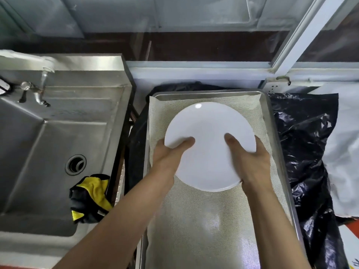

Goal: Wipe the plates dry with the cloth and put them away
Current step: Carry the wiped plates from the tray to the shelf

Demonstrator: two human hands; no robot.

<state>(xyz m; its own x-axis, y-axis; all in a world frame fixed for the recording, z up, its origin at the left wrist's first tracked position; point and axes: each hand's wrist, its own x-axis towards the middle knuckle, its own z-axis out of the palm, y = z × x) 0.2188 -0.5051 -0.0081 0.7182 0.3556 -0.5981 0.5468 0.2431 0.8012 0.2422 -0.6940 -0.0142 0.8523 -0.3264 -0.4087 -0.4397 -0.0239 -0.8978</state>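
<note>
While both hands clamp the plate (pixel 209 133) by opposite rims, L hand (pixel 171 154) and R hand (pixel 252 164) w/ thumbs on top, fingers curled under, I hold it level over the mesh-lined tray (pixel 272 121), prob. the put-away spot. Cloth (pixel 93 195) sits on sink (pixel 48 144) edge, not in hand, so wiping looks done.

Both hands (pixel 211 158) grip a white plate (pixel 208 133) over the lined tray (pixel 272 121).
</note>
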